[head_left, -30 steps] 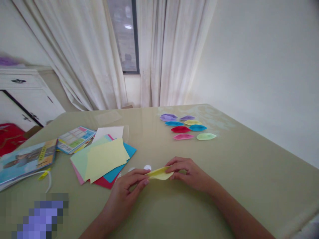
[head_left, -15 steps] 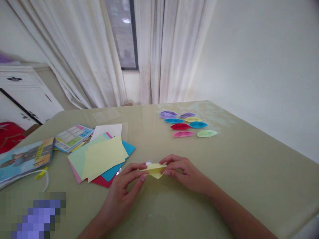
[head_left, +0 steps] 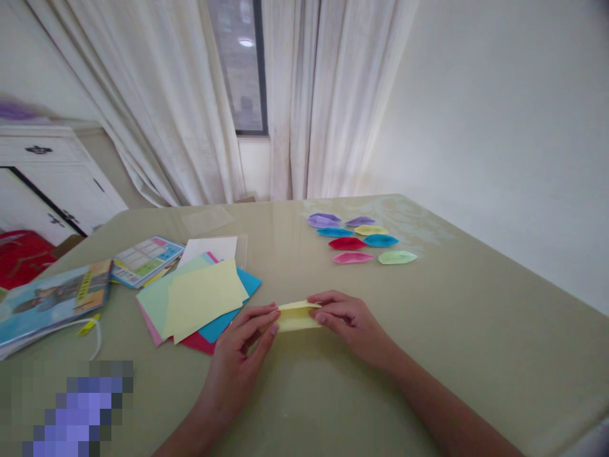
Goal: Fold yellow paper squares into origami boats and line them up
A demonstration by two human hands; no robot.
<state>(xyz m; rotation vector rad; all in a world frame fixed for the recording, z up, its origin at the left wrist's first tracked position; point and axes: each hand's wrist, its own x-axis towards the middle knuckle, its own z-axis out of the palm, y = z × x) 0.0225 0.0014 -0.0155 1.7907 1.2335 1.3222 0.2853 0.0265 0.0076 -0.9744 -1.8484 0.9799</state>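
Note:
Between my two hands is a folded piece of yellow paper [head_left: 299, 317], held just above the table with its long sides parted so that the inside shows. My left hand [head_left: 245, 346] pinches its left end between thumb and fingers. At the right end, my right hand [head_left: 349, 324] grips it in the same way, fingers behind and thumb in front. Beyond my hands, several small folded paper boats lie in rows, among them a red boat [head_left: 347, 243], a pink boat [head_left: 353, 258] and a pale green boat [head_left: 398, 257].
Left of my hands lies a fanned pile of coloured paper sheets [head_left: 204, 301]. Farther left are a picture book [head_left: 57, 301], printed cards [head_left: 147, 260] and a white cable [head_left: 99, 336]. A clear plastic sleeve [head_left: 208, 219] lies near the far edge. A wall borders the table's right side.
The yellow paper's front side, which sagged to a point in the middle, now runs straighter along its length. Both hands still hold its ends. The whole view has shifted slightly.

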